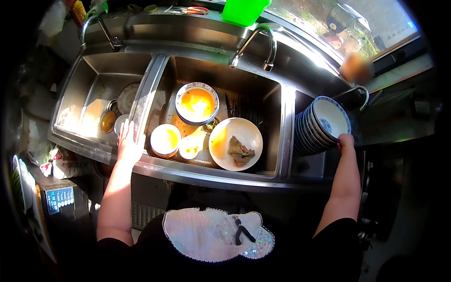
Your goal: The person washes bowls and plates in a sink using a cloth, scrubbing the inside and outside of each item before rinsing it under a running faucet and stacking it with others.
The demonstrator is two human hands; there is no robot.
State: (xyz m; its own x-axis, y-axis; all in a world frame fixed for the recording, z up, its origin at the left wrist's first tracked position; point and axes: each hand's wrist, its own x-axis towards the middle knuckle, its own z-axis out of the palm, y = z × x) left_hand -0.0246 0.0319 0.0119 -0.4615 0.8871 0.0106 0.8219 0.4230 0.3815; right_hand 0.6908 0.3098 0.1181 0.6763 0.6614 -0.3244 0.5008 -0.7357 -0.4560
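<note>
My left hand (129, 145) is spread flat over the front end of the steel divider (149, 88) between the left and middle basins, holding nothing. At the right, my right hand (346, 141) grips the rim of a tilted stack of blue-patterned bowls (326, 118) in the dark right basin. Between my hands, the middle basin (225, 67) contains a stack of bowls topped by one with orange liquid (197, 104). Nearer me are a smaller bowl stack (165, 140), a small white dish (190, 148) and a large white bowl (236, 135) with greyish-brown scraps (240, 151).
Dark chopsticks (245, 107) lie in the middle basin. In the left basin are a patterned plate (128, 98) and a brownish bowl (108, 122). Chrome faucets (271, 46) (100, 21) arch over the sinks. A bright green container (245, 12) stands on the back ledge.
</note>
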